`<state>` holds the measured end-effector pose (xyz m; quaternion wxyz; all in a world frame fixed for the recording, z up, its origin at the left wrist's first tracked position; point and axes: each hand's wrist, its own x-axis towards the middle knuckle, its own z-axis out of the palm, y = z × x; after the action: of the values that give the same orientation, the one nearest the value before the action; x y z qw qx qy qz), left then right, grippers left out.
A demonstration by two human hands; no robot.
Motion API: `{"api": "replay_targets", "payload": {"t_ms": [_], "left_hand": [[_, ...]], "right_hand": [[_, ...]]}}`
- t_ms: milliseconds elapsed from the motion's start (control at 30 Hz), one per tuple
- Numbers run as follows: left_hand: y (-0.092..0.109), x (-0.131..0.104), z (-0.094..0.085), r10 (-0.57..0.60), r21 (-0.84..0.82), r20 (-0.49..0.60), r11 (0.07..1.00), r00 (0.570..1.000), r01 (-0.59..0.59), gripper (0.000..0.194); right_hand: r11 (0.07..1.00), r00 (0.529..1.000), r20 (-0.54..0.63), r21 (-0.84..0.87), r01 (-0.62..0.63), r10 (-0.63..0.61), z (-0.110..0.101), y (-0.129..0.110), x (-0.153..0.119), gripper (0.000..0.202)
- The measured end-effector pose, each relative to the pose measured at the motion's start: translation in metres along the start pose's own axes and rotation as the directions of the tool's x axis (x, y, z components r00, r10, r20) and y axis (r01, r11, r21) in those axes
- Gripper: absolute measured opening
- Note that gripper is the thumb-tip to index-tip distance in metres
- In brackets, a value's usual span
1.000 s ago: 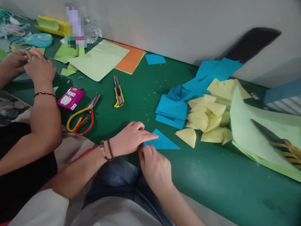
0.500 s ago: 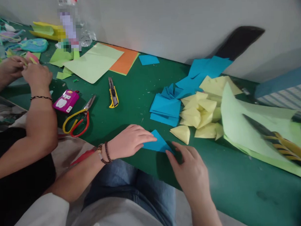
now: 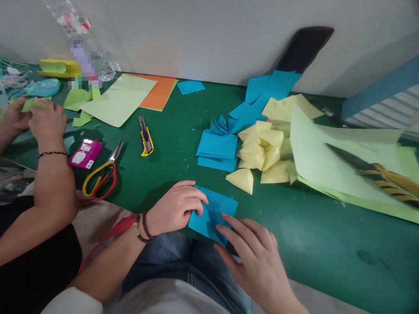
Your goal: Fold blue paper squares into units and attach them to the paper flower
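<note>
A square sheet of blue paper (image 3: 214, 205), creased across the middle, lies at the near edge of the green table in front of me. My left hand (image 3: 177, 207), with beads round the wrist, is closed on the sheet's left side, fingers curled over its top. Stretched and spread, the fingers of my right hand (image 3: 252, 251) rest on the lower right part of the paper, the thumb apart near the table edge. Just beyond lie a stack of folded blue papers (image 3: 216, 150) and a pile of folded yellow paper pieces (image 3: 262, 146).
A cutter knife (image 3: 146, 137), scissors (image 3: 105, 174) and a purple packet (image 3: 86, 153) lie to the left, beside a co-worker's hands (image 3: 46, 121). Black-and-yellow scissors (image 3: 378, 174) rest on light green sheets (image 3: 346, 147) at right. A wall (image 3: 205, 33) stands behind.
The blue paper, a folded triangle before, is now opened out into a square. My right hand has moved nearer me and left, onto the sheet. The view has shifted slightly.
</note>
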<state>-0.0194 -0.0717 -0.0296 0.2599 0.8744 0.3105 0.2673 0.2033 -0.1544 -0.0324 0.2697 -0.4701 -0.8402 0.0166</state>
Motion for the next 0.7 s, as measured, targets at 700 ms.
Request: {"api": "replay_targets", "payload": {"t_ms": [700], "left_hand": [[0.008,-0.044,-0.014,-0.032,0.211,0.214,0.977,0.976,-0.014,0.047]], "right_hand": [[0.978,0.996,0.049,0.201,0.061,-0.073,0.003,0.018,0.014,0.012]]}}
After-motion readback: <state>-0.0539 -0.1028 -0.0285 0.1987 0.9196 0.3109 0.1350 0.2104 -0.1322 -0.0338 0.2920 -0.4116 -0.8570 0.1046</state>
